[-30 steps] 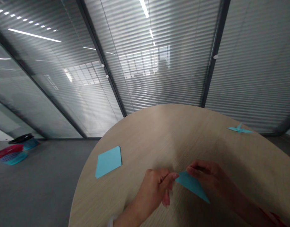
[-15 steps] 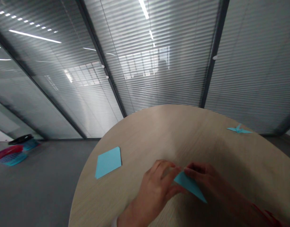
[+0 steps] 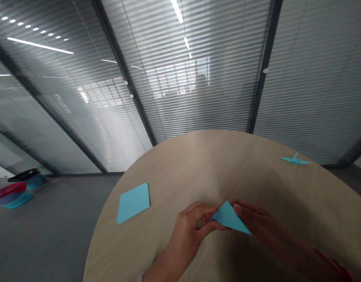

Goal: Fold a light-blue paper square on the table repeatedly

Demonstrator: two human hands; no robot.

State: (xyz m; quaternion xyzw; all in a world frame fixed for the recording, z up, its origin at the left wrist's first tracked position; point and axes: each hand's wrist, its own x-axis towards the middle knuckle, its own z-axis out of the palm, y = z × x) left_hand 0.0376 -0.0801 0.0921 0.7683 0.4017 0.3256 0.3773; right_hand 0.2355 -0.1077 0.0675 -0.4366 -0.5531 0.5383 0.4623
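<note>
A round wooden surface fills the frame, a flat blue paper sheet lying at 9 o'clock and a finished blue folded figure at 2 o'clock. At 6 o'clock, the left hand and right hand pinch a blue folded triangle between closed fingers. By the look of it, folding is at an early stage, with most creases yet to be made.

Dim, cool light. Ceiling strip lights glare as bright streaks in the glass wall far off. A soft shadow darkens the table on its near right. Wide-angle bending slants the left edge; the whole view looks slightly soft.
</note>
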